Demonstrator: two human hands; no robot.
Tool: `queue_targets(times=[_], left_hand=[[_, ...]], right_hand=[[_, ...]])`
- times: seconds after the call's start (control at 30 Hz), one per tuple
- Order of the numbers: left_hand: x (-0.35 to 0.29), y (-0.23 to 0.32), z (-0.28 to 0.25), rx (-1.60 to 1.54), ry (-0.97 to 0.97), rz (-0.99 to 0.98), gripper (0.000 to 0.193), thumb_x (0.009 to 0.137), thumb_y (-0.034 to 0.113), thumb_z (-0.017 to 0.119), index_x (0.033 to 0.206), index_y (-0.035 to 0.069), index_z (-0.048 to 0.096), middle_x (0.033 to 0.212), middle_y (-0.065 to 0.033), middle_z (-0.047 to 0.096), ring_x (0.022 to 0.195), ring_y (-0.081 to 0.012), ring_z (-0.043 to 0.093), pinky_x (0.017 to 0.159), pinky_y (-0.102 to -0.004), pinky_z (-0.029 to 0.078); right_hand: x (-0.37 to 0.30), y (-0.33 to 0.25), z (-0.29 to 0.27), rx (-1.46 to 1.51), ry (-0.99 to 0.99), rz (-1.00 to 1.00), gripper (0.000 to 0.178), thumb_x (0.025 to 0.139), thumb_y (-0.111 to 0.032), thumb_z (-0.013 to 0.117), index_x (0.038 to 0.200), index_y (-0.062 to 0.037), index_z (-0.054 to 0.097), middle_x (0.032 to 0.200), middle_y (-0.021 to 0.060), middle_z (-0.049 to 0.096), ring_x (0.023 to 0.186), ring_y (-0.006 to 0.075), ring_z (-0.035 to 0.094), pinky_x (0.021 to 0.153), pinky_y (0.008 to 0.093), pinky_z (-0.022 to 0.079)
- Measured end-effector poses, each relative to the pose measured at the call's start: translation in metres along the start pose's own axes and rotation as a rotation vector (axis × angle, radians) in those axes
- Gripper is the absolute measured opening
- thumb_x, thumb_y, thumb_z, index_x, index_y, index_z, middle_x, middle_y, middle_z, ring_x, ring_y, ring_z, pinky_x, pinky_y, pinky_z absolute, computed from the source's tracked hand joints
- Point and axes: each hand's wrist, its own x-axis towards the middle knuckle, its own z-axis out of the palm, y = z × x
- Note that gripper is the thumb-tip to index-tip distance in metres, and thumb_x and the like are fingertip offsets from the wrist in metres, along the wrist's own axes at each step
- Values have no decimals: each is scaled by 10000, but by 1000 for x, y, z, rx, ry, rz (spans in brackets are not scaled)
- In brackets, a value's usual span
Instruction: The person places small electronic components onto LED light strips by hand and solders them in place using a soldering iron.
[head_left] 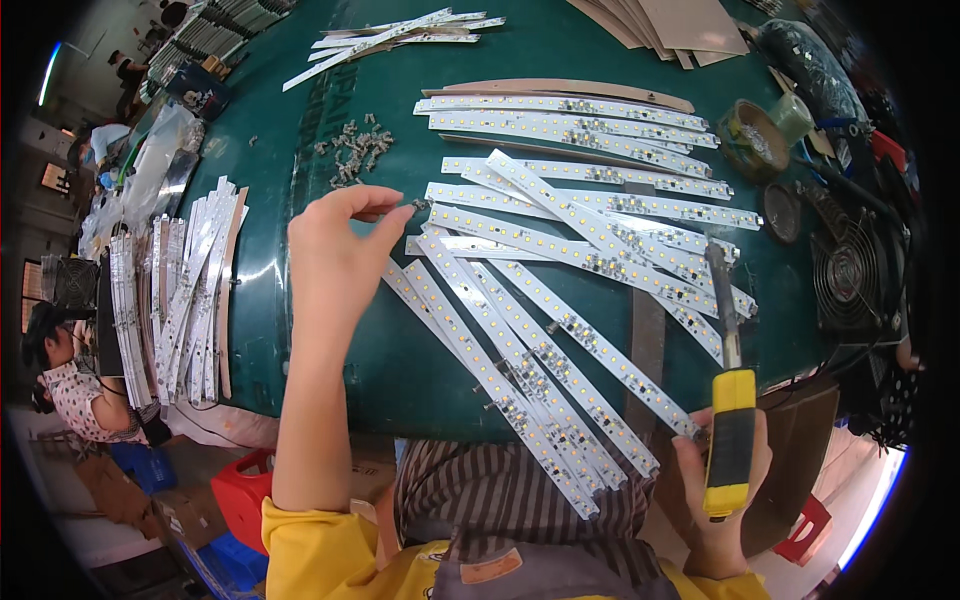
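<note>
My left hand [340, 235] reaches over the table, thumb and forefinger pinched on a small metal component [421, 204]. That component is at the left end of a white LED strip board [530, 234]. My right hand [745, 480], at the near right, is closed round a tool with a yellow and black handle that looks like a soldering iron [733, 430]. Its metal shaft points away over the boards. The right fingers also touch the near end of another LED strip board [610, 350]. Several more boards fan out between my hands, some overhanging the near edge.
Small components lie in a loose pile [355, 150] beyond my left hand. More strips are stacked at the left [195, 290] and far side [395, 38]. At the right are a tape roll [752, 140], a round tin [781, 212] and a fan [850, 275]. A person [90, 390] sits far left.
</note>
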Motion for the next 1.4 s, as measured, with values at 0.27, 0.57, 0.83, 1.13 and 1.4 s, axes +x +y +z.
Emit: queue_targets(times=[0.27, 0.57, 0.83, 1.13, 1.4], left_hand=[[2, -14, 9, 28, -63, -61, 195, 798, 111, 748, 950, -10, 751, 832, -125, 733, 769, -178, 692, 711, -297, 520], [-14, 18, 2, 127, 118, 42, 118, 785, 87, 728, 841, -16, 714, 763, -114, 721, 729, -178, 704, 697, -297, 517], [-18, 25, 13, 208, 53, 72, 126, 767, 89, 727, 841, -13, 718, 741, -118, 720, 701, -184, 702, 687, -301, 515], [4, -8, -10, 127, 14, -7, 190, 791, 76, 711, 954, -16, 744, 825, -151, 737, 753, -229, 720, 737, -308, 536], [-56, 61, 22, -255, -173, 92, 174, 776, 33, 758, 950, 29, 769, 862, -86, 746, 829, -138, 669, 772, -275, 496]], right_hand=[[-10, -3, 6, 59, -64, -200, 457, 763, -174, 791, 1106, 32, 570, 871, 103, 644, 716, 204, 623, 673, 278, 489], [-15, -3, 8, 71, -49, -240, 437, 724, -133, 834, 1059, 19, 599, 904, 122, 645, 744, 222, 591, 682, 309, 476], [17, -1, -12, -17, 1, -137, 543, 700, -254, 894, 1088, -16, 599, 891, 40, 618, 774, 144, 615, 711, 253, 486], [73, -4, -5, -268, 196, -236, 467, 676, -52, 803, 1095, 0, 604, 895, 97, 599, 787, 228, 565, 715, 307, 461], [85, 0, 4, -288, 159, -283, 496, 613, -57, 816, 1068, -12, 623, 908, 120, 633, 787, 307, 549, 704, 360, 466]])
